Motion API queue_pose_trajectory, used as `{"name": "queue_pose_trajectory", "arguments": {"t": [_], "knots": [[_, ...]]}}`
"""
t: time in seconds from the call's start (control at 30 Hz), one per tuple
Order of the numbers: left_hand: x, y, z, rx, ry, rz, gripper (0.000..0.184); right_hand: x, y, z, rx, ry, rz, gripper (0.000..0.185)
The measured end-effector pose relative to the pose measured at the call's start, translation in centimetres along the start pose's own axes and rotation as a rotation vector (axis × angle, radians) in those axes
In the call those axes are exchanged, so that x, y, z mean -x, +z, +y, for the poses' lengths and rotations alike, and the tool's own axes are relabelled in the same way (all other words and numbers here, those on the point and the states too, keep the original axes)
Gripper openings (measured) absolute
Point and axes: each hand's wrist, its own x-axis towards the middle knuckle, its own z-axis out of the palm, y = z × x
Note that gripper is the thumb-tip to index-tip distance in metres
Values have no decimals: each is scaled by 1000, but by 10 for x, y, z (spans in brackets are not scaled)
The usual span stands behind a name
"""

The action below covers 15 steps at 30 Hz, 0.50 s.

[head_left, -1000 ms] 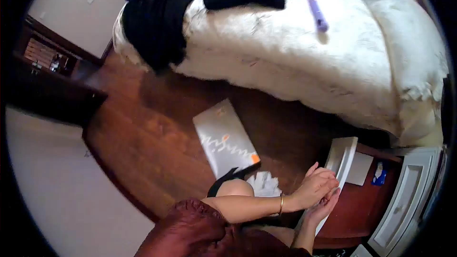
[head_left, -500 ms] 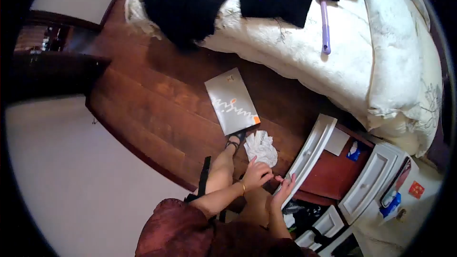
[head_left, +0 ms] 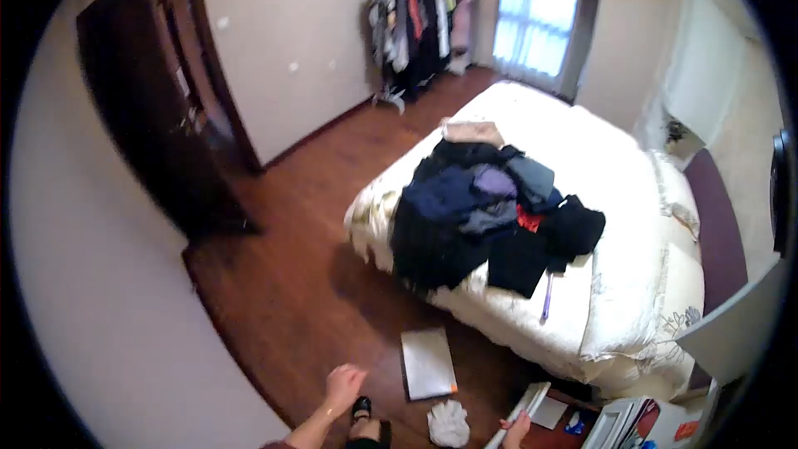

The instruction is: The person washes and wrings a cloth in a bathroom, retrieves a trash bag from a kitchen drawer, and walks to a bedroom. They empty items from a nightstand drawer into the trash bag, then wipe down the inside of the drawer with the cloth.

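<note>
My left hand (head_left: 345, 386) is over the floor beside my shoe (head_left: 361, 408), its fingers curled together; whether anything is inside them is too small to tell. At the lower right, my right hand (head_left: 516, 428) touches the white front of the open drawer (head_left: 530, 404), its fingers near the front's edge. A flat grey box (head_left: 429, 363) lies on the wooden floor, with crumpled white cloth or paper (head_left: 448, 424) just below it. Inside the drawer are a flat pale item (head_left: 549, 412) and a small blue packet (head_left: 574, 423).
A bed (head_left: 632, 283) bears a heap of dark clothes (head_left: 449, 199) and a purple stick (head_left: 547, 298). Behind stands a clothes rack (head_left: 420, 29) by a window (head_left: 536, 21). A dark door (head_left: 141, 91) is open at the left.
The view has lifted to show the whole room. My hands, together at the drawer before, are now far apart, the left over the floor and the right at the drawer front.
</note>
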Motion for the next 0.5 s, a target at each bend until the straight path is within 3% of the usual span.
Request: {"name": "queue_pose_trajectory", "arguments": {"t": [0.03,0.1,0.13,0.17,0.23,0.27,0.33,0.4,0.43,0.47,0.5], "knots": [[-3,-30,-16,-56,-44,-6,23,18,-6,8,47,302,-173,70],[-6,-77,-78,-182,-196,-114,17,20,27,12,52,76,-5,44],[1,-101,-94,140,-324,-32,37,19,43,18,64,-24,75,36],[-2,-119,-104,4,-287,104,31,22,67,25,88,-120,144,33],[-24,-139,-145,187,-415,279,31,32,109,15,137,141,246,37],[-32,-156,-156,256,-402,337,32,43,137,13,124,172,314,37],[-68,-223,-124,381,-377,441,34,65,227,-6,96,246,461,37],[-99,-278,-121,340,-350,561,35,81,302,-20,-5,160,220,31],[-119,-298,-128,321,-326,621,36,90,348,-39,-199,115,149,31],[-139,-313,-151,352,-333,615,36,87,382,-41,-117,49,56,30],[-159,-324,-174,387,-347,603,36,96,424,-68,-257,145,60,28]]}}
